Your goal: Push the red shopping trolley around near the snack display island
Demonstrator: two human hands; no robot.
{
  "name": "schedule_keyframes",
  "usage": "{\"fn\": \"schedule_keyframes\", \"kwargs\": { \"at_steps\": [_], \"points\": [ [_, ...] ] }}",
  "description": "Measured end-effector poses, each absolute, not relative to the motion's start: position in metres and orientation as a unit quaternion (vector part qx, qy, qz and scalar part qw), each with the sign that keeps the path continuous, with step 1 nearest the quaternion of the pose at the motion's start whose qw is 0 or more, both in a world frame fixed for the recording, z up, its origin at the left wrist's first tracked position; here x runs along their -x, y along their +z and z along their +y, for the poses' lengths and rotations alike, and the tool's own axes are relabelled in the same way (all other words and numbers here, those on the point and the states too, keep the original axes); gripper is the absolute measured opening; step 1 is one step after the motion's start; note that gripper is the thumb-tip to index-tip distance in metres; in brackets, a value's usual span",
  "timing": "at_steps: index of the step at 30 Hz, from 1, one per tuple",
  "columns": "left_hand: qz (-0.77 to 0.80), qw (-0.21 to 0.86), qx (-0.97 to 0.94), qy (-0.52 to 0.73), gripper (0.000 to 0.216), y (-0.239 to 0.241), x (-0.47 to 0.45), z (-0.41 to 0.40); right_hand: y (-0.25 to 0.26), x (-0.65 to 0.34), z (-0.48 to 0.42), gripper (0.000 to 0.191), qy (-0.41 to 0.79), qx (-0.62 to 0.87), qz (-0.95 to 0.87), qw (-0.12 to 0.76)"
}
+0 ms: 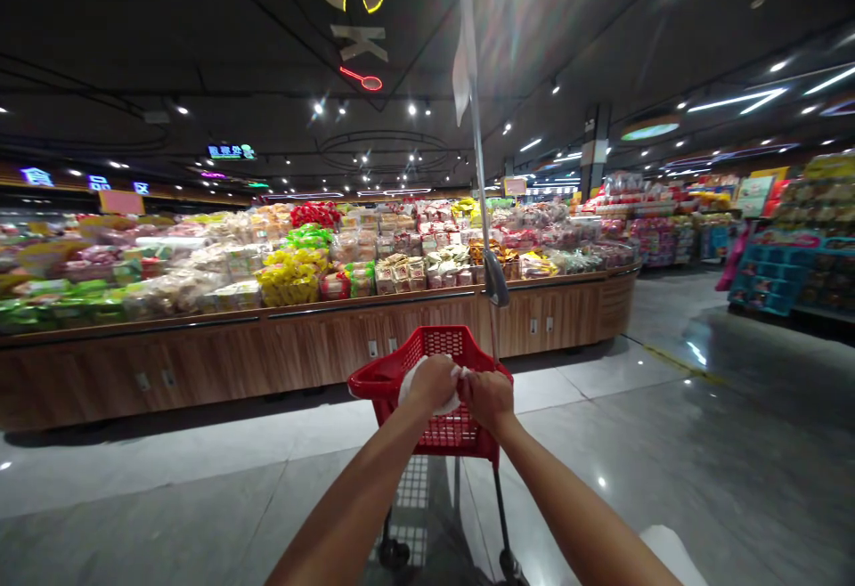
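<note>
A white plastic bag (pixel 407 385) is at the top of the red shopping cart (pixel 386 372), mostly hidden by my hands. My left hand (pixel 433 383) is closed on the bag, its fingers pointing toward the right hand. Close beside it, my right hand (pixel 490 401) is also closed, pinching the twisted white top of the bag between the two hands. Whatever the bag contains does not show. Attached at the cart's right side, a grey pole (pixel 479 158) rises upright with a white flag (pixel 462 78) near its top.
Past the cart runs a long wood-panelled display counter (pixel 427 314) heaped with packaged goods. On the right stand a blue display rack (pixel 771 270) and a dark pillar (pixel 594 154). Shiny grey floor tiles (pixel 668 443) lie around the cart's black wheels (pixel 394 553).
</note>
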State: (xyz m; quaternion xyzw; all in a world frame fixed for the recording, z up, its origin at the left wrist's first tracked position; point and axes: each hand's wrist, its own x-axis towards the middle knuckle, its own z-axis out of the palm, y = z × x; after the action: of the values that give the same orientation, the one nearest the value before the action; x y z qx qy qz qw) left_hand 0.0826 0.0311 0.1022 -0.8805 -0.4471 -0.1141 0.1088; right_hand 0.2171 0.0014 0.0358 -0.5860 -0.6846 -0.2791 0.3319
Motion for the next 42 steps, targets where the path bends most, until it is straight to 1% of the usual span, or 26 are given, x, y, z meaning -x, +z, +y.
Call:
{"fn": "schedule_keyframes", "kwargs": {
  "at_steps": [3, 6, 8, 13, 16, 19, 22, 24, 26, 30, 35, 38, 42],
  "points": [
    [-0.49, 0.095, 0.859, -0.111, 0.034, 0.112, -0.062, 0.045, 0.036, -0.218, 0.001, 0.032, -0.282, 0.591, -0.684, 0.322],
    [-0.509, 0.095, 0.85, -0.096, 0.032, 0.114, -0.033, 0.054, 0.035, -0.218, 0.001, 0.033, -0.288, 0.587, -0.684, 0.323],
    [-0.519, 0.095, 0.843, -0.106, 0.03, 0.11, -0.017, 0.053, 0.036, -0.218, 0.001, 0.033, -0.293, 0.583, -0.682, 0.331],
    [-0.517, 0.118, 0.81, -0.25, 0.031, 0.078, 0.0, 0.032, 0.036, -0.216, 0.001, 0.03, -0.298, 0.583, -0.669, 0.35],
    [-0.5, 0.141, 0.801, -0.297, 0.033, 0.061, -0.008, 0.02, 0.036, -0.215, 0.0, 0.029, -0.301, 0.581, -0.667, 0.357],
    [-0.467, 0.138, 0.825, -0.286, 0.033, 0.06, -0.037, 0.012, 0.035, -0.213, 0.0, 0.028, -0.297, 0.582, -0.665, 0.362],
    [-0.428, 0.128, 0.861, -0.243, 0.029, 0.074, -0.072, 0.009, 0.034, -0.213, 0.001, 0.03, -0.296, 0.58, -0.664, 0.368],
    [-0.431, 0.12, 0.87, -0.206, 0.024, 0.086, -0.085, 0.013, 0.033, -0.215, 0.003, 0.033, -0.303, 0.57, -0.669, 0.367],
    [-0.453, 0.113, 0.865, -0.184, 0.024, 0.095, -0.082, 0.019, 0.033, -0.219, 0.005, 0.034, -0.311, 0.557, -0.681, 0.36],
    [-0.507, 0.099, 0.828, -0.217, 0.031, 0.096, -0.037, 0.032, 0.034, -0.225, 0.009, 0.034, -0.304, 0.554, -0.694, 0.345],
    [-0.509, 0.107, 0.801, -0.297, 0.032, 0.073, 0.015, 0.027, 0.034, -0.223, 0.008, 0.032, -0.288, 0.572, -0.683, 0.35],
    [-0.509, 0.125, 0.789, -0.321, 0.033, 0.063, 0.016, 0.017, 0.034, -0.22, 0.005, 0.032, -0.29, 0.579, -0.672, 0.358],
    [-0.495, 0.131, 0.806, -0.296, 0.03, 0.064, -0.012, 0.007, 0.034, -0.218, 0.002, 0.03, -0.288, 0.58, -0.67, 0.363]
  ]
}}
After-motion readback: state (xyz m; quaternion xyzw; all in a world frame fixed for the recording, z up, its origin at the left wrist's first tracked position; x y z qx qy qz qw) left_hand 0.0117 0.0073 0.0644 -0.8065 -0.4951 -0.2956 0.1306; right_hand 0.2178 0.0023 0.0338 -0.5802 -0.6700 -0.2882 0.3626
